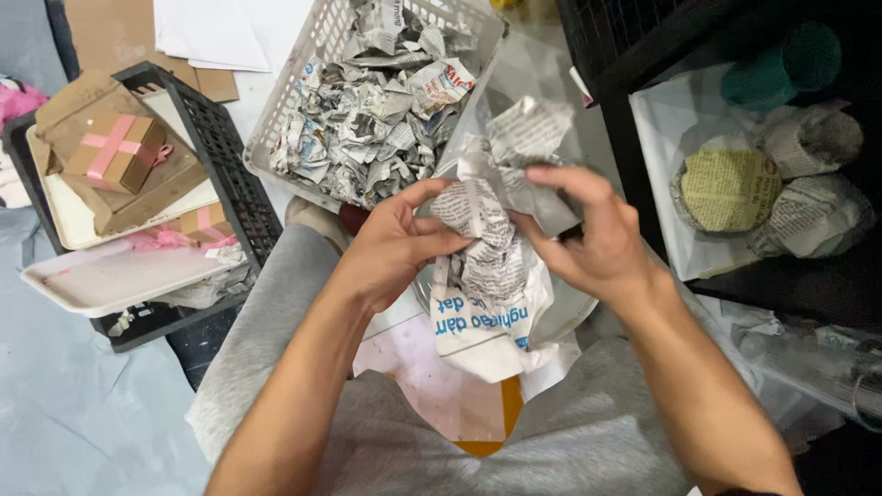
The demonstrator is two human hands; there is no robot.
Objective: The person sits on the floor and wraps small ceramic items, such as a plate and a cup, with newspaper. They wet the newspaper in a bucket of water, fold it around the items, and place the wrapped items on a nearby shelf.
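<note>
My left hand (390,243) and right hand (593,230) both have their fingers clamped on a crumpled newspaper bundle (487,266), held over my lap at centre. At eleven o'clock a white basket (303,69) holds newspaper scraps (367,119); at nine, a pink-ribboned gift box (115,152).

Grey floor (55,413) (perhaps concrete)

Left hand (390,243) fingers pinched; right hand (593,234) fingers curled, facing it.
</note>
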